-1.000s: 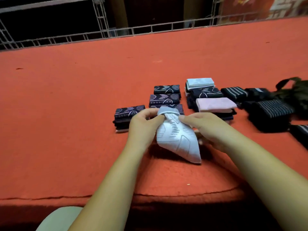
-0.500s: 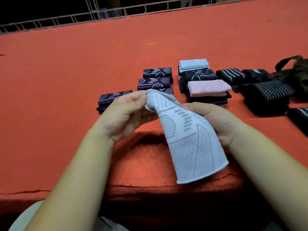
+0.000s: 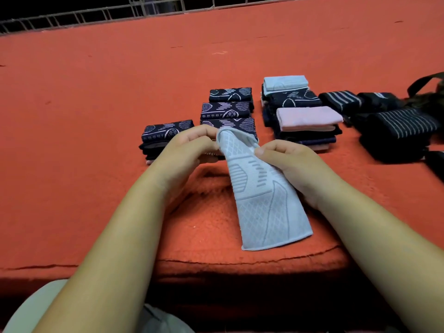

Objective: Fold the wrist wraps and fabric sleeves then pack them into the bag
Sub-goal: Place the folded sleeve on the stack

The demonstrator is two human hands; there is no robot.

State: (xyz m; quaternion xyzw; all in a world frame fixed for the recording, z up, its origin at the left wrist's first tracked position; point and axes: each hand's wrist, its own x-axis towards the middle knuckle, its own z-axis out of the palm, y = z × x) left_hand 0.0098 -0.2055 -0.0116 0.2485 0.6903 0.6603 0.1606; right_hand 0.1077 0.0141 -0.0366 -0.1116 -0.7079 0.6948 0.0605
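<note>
A pale blue patterned fabric sleeve (image 3: 262, 198) hangs stretched out over the near part of the red table. My left hand (image 3: 189, 152) pinches its top end, and my right hand (image 3: 288, 162) grips its right edge just below the top. Behind my hands lie folded dark patterned sleeves (image 3: 228, 109), with another small stack (image 3: 165, 131) to the left. A taller stack topped by a pink sleeve (image 3: 310, 116) and a light blue sleeve (image 3: 286, 82) stands to the right. Dark striped wrist wraps (image 3: 403, 126) lie further right. The dark bag (image 3: 430, 92) shows at the right edge.
The red felt-covered table (image 3: 96, 116) stretches wide to the left and back. A metal grid railing (image 3: 96, 15) runs along its far edge. The table's front edge (image 3: 216, 263) lies just under the hanging sleeve end.
The bunched pale blue sleeve has been pulled out to its full length and now hangs lower. My right hand has shifted from under the sleeve to its upper right edge.
</note>
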